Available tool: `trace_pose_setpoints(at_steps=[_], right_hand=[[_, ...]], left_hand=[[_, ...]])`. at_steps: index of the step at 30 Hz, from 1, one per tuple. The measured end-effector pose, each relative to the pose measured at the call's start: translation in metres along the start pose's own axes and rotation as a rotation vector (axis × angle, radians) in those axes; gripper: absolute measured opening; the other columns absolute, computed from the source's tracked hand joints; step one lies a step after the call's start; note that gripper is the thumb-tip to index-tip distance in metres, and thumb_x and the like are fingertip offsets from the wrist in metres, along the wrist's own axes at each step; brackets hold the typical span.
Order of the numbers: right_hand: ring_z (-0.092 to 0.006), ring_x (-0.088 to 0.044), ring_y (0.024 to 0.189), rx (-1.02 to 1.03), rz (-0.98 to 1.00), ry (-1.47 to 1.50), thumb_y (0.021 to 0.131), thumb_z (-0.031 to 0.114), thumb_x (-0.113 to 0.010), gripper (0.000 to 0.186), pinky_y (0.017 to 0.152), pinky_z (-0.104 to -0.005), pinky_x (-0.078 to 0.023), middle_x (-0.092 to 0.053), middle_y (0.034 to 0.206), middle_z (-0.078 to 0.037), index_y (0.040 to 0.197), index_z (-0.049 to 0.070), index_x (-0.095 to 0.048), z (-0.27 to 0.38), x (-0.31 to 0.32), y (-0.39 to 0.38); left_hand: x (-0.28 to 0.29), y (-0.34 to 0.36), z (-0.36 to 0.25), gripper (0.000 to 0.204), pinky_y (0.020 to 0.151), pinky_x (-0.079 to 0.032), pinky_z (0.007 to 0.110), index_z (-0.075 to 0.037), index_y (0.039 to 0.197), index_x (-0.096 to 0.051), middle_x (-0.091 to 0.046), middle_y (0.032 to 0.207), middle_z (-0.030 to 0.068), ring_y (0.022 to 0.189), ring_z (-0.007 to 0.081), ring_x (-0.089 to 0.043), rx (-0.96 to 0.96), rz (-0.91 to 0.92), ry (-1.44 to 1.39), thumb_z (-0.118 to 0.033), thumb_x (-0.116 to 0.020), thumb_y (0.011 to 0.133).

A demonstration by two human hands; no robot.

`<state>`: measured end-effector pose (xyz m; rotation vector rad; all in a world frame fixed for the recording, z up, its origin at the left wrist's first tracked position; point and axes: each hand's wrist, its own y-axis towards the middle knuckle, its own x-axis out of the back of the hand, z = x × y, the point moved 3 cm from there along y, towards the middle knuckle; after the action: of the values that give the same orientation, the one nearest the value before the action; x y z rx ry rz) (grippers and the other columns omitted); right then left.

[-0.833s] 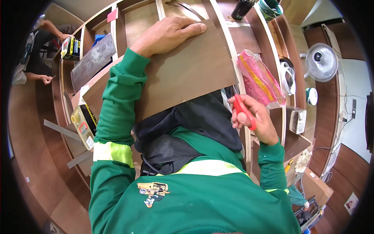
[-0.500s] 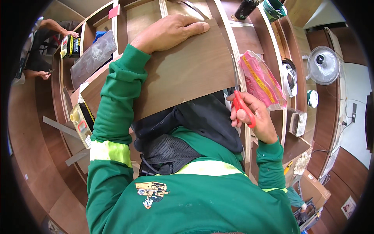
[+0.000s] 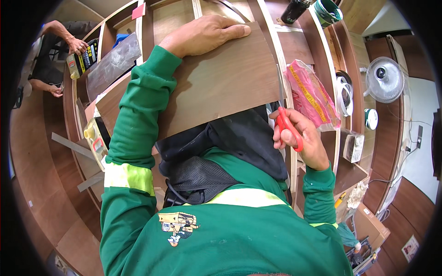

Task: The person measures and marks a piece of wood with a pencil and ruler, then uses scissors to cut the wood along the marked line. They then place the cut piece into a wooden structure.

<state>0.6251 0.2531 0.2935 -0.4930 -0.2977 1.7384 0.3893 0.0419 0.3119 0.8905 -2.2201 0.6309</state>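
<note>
A flat brown wood-grain sheet [image 3: 225,78] rests across my lap, over dark clothing. My left hand [image 3: 207,34] grips its far edge, the thumb lying on top and the other fingertips hidden past the edge. In my right hand [image 3: 301,138] is a pair of scissors [image 3: 290,131] with red handles, my fingers wrapped around the loops. The blades point away from me along the sheet's right edge, close against it; whether they bite into it I cannot tell.
Around me stands a wooden frame with compartments [image 3: 271,41]. On its right lie a pink plastic bag [image 3: 313,94], a white roll [image 3: 344,94] and a dark bottle [image 3: 294,10]. A fan [image 3: 385,79] stands farther right. At the left, another person's hand [image 3: 77,46] touches a yellow-and-black can [image 3: 83,62].
My hands, the sheet and the scissors hold nearly the same places. At the left, the other person's hand has moved down onto the can, which now sits tilted differently.
</note>
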Motion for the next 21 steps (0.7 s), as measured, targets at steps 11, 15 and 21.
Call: trace_pose_setpoints(at_steps=[11, 15, 21], right_hand=[[-0.0076, -0.06, 0.08, 0.001, -0.02, -0.022, 0.095, 0.03, -0.072, 0.049, 0.074, -0.0234, -0.054, -0.059, 0.099, -0.002, 0.131, -0.002, -0.059, -0.002, -0.003, 0.001], [-0.0075, -0.06, 0.078, 0.004, -0.032, -0.014, 0.096, 0.027, -0.07, 0.046, 0.073, -0.0233, -0.053, -0.06, 0.097, -0.002, 0.13, -0.002, -0.059, -0.002, -0.004, -0.001], [-0.0076, -0.059, 0.076, 0.01, -0.037, -0.023, 0.096, 0.024, -0.068, 0.044, 0.071, -0.0234, -0.053, -0.06, 0.092, -0.002, 0.129, -0.002, -0.059, -0.002, -0.004, -0.001]], left_hand=[[-0.001, -0.001, 0.005, 0.074, 0.09, -0.054, 0.038, -0.003, 0.123, -0.073, -0.074, 0.11, 0.0212, 0.097, 0.0321, -0.07, -0.012, -0.015, 0.013, -0.069, -0.049, 0.1], [-0.004, 0.001, 0.01, 0.072, 0.088, -0.054, 0.038, -0.003, 0.122, -0.073, -0.075, 0.108, 0.0202, 0.096, 0.0314, -0.07, -0.022, -0.028, -0.004, -0.068, -0.049, 0.1], [-0.006, 0.004, 0.013, 0.07, 0.087, -0.054, 0.037, -0.003, 0.12, -0.074, -0.075, 0.104, 0.0184, 0.094, 0.0291, -0.07, -0.025, -0.037, 0.001, -0.066, -0.05, 0.101]])
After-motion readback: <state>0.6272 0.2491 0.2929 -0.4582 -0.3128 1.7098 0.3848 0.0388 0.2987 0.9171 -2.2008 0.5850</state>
